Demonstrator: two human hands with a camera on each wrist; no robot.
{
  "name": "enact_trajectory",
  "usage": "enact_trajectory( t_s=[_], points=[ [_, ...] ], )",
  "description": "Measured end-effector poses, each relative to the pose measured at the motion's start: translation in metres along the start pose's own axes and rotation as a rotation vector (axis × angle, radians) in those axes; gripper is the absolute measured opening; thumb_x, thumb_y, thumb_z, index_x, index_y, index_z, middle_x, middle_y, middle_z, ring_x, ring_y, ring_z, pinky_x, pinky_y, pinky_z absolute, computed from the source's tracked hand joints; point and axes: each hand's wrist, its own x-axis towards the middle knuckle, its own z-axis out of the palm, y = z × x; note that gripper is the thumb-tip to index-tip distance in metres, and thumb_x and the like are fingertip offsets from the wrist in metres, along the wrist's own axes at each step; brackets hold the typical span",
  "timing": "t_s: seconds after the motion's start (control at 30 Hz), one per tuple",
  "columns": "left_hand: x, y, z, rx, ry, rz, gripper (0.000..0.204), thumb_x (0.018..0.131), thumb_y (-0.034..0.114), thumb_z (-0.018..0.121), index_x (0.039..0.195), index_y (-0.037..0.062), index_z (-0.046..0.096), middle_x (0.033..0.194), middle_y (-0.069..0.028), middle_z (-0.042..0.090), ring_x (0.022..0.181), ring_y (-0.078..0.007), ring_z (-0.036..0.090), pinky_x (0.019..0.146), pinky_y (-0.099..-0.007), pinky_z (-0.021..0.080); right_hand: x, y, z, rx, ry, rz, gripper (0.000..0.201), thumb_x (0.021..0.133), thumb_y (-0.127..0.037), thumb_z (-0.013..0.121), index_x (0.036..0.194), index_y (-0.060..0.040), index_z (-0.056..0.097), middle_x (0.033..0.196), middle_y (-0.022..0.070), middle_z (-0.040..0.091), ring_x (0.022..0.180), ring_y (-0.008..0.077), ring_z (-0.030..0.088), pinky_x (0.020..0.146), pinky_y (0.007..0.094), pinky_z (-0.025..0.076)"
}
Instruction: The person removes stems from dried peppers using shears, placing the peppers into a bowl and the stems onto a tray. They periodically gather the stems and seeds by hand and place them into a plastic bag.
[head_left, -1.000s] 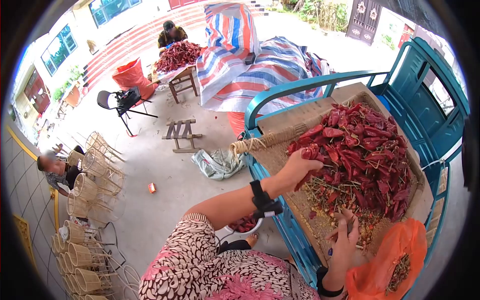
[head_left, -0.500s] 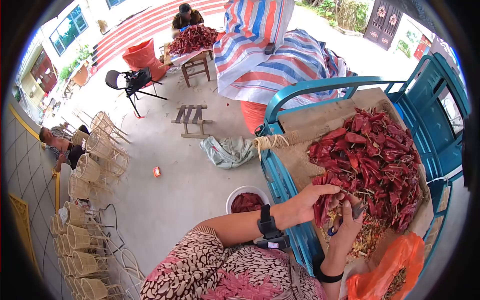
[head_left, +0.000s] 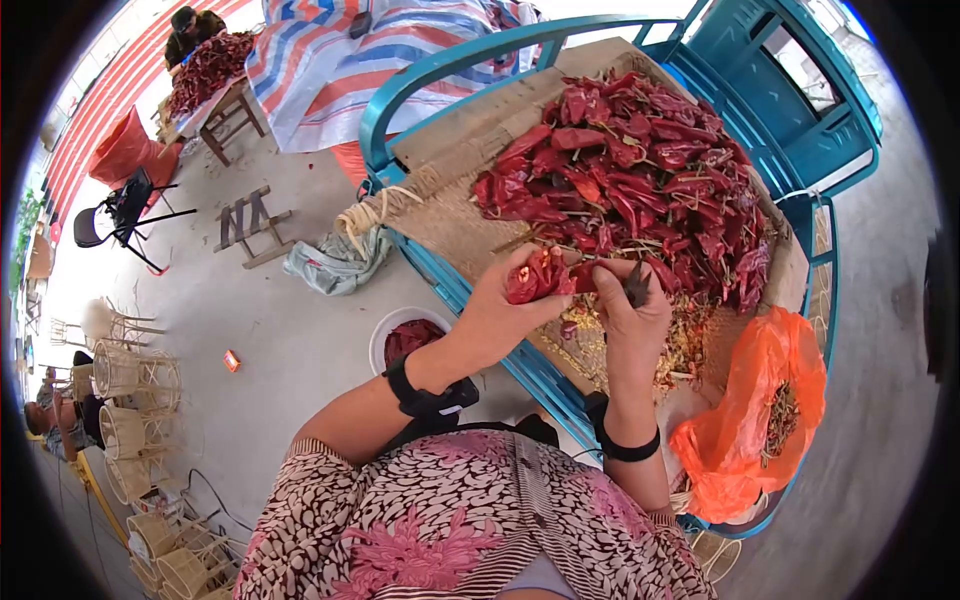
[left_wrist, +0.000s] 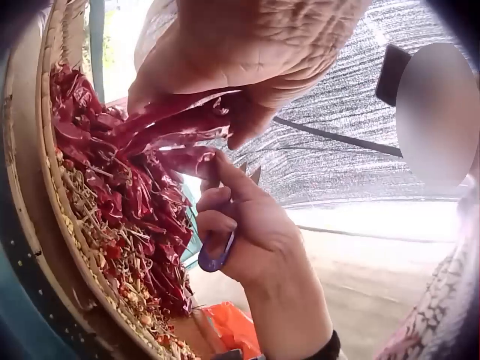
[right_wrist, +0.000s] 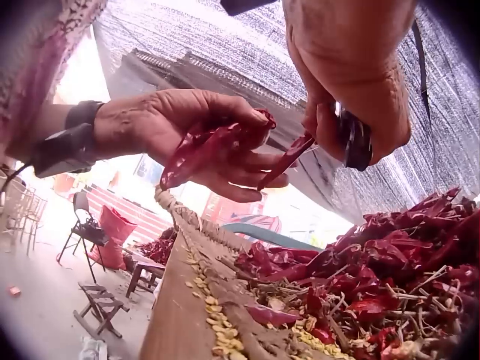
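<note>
Several dried red peppers (head_left: 541,277) lie in my left hand (head_left: 500,312), the fingers curled round them. Close on its right, my right hand (head_left: 632,312) pinches one pepper (right_wrist: 289,159) between thumb and finger. That hand also holds scissors, with dark blades (head_left: 637,287) by the thumb and a blue handle loop (left_wrist: 216,257) round a finger. Both hands are over the near edge of a shallow woven tray (head_left: 455,222) heaped with red peppers (head_left: 640,160). Loose stems and yellow seeds (head_left: 682,345) cover the tray's near part.
An orange plastic bag (head_left: 720,440) with stems inside stands right of my right hand. The tray rests on a blue metal cart (head_left: 440,275). Below on the ground are a white basin (head_left: 378,345) of peppers, a grey-green bag (head_left: 338,265) and a wooden stool (head_left: 250,228). Two people sit farther away.
The head view has shifted, moving the tray left and up in it. From reaching at the heap a second ago, my left hand has come back with peppers beside my right hand.
</note>
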Motion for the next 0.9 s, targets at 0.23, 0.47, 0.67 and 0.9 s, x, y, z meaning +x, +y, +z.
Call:
enact_trajectory(
  t_s=[0.23, 0.47, 0.67, 0.9],
  points=[
    [-0.006, -0.002, 0.007, -0.157, 0.073, -0.135, 0.031, 0.082, 0.005, 0.071, 0.109, 0.0063, 0.056, 0.093, 0.0025, 0.062, 0.081, -0.0041, 0.057, 0.068, -0.0203, 0.046, -0.018, -0.016, -0.002, 0.023, -0.089, 0.056, 0.022, 0.086, -0.001, 0.066, 0.107, -0.0009, 0.06, 0.092, 0.0036, 0.063, 0.074, 0.0075, 0.057, 0.067, 0.0219, 0.047],
    [-0.007, -0.014, -0.001, -0.315, 0.005, -0.126, 0.043, 0.081, 0.002, 0.07, 0.118, 0.0067, 0.049, 0.1, -0.0034, 0.059, 0.086, -0.0145, 0.059, 0.077, -0.0285, 0.049, -0.03, -0.025, -0.009, 0.134, -0.14, 0.081, 0.024, 0.087, -0.003, 0.065, 0.109, -0.0003, 0.058, 0.092, 0.0075, 0.064, 0.066, 0.0073, 0.056, 0.054, 0.0203, 0.045],
    [-0.015, -0.015, -0.012, -0.368, -0.047, -0.221, 0.054, 0.079, 0.0, 0.071, 0.126, 0.0068, 0.045, 0.093, -0.0018, 0.055, 0.082, -0.0131, 0.057, 0.072, -0.0254, 0.046, 0.0, -0.017, -0.056, -0.585, 0.121, -0.024, 0.016, 0.09, -0.015, 0.062, 0.101, -0.0037, 0.064, 0.09, 0.0073, 0.064, 0.07, 0.0131, 0.06, 0.059, 0.0283, 0.047],
    [-0.025, -0.019, -0.02, -0.209, 0.098, -0.321, 0.028, 0.082, 0.0, 0.069, 0.105, 0.005, 0.054, 0.079, 0.0032, 0.054, 0.067, -0.007, 0.05, 0.062, -0.022, 0.041, 0.064, 0.019, -0.104, -1.136, 0.179, -0.121, 0.024, 0.088, -0.02, 0.062, 0.109, -0.0091, 0.062, 0.106, 0.0123, 0.059, 0.094, 0.0321, 0.061, 0.079, 0.0429, 0.047]
  ],
)
